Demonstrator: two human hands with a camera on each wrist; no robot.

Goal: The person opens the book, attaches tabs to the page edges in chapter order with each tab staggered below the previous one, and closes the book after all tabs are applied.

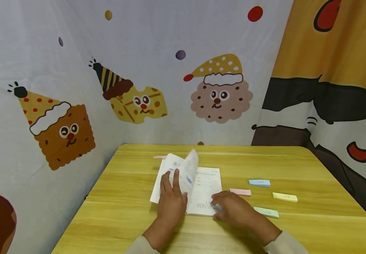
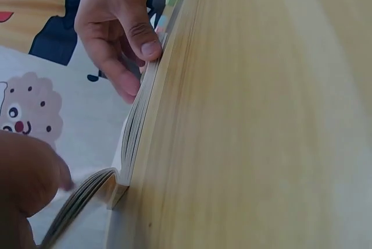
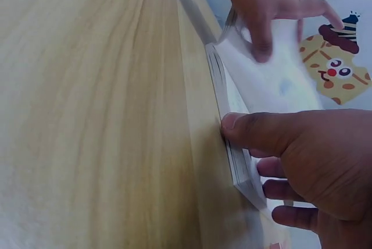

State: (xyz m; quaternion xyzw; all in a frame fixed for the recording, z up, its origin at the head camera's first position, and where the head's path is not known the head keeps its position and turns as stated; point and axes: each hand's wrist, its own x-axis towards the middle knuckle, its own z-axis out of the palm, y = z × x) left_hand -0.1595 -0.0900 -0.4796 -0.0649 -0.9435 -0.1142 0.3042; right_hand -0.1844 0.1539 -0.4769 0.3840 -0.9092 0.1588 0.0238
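Observation:
An open book (image 1: pixel 206 192) lies on the wooden table, with a lifted page (image 1: pixel 193 163) curving up near its middle. My left hand (image 1: pixel 171 203) rests on the left-hand pages, fingers extended and slightly spread. At the lower right corner, my right hand (image 1: pixel 233 208) pinches the page edges. In the right wrist view, the right thumb (image 3: pixel 241 127) sits against the edge of the page block, and the other fingers lie over the page side. The left wrist view shows the book's pages (image 2: pixel 139 115) edge-on. A pink tab (image 1: pixel 159 157) sticks out at the book's upper left.
Right of the book lie narrow paper strips with small writing: blue (image 1: pixel 259 183), pink (image 1: pixel 240 192), yellow (image 1: pixel 285 197) and green (image 1: pixel 266 212). The pink one is near my right hand. A cartoon-printed curtain (image 1: pixel 176 130) hangs behind the wooden table (image 1: pixel 132 183).

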